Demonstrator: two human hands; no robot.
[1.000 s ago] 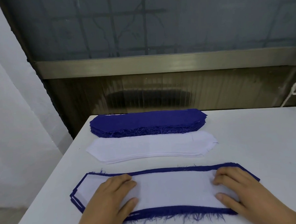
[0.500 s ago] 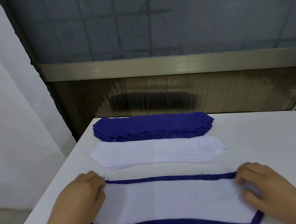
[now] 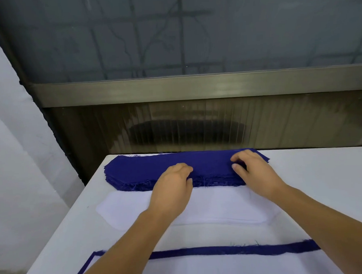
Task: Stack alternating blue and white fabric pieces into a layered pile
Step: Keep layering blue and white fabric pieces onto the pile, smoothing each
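Blue fabric pieces sit in a thick stack at the far edge of the white counter, their frayed threads hanging along the near side. Both of the person's hands reach across to this blue stack. The left hand lies near the middle of its front edge, fingers curled down onto the top piece with the thumb against the frayed side; whether it has actually pinched a layer cannot be told. The right hand rests on the right part of the stack, its fingers bent and its thumb tip set close below them on the blue cloth, as if nipping the top piece, though the grip itself is too small to confirm. The two hands are apart, with bare blue cloth between them.

Just in front of the blue stack, touching its near edge, lies a thinner stack of white fabric pieces, long with angled ends; both forearms pass over it. Nearest the person is the layered pile, a white piece on top with a blue border of the piece beneath showing along its far edge and left corner. It runs off the bottom of the view. Behind the counter stands a ribbed translucent panel under a metal rail.
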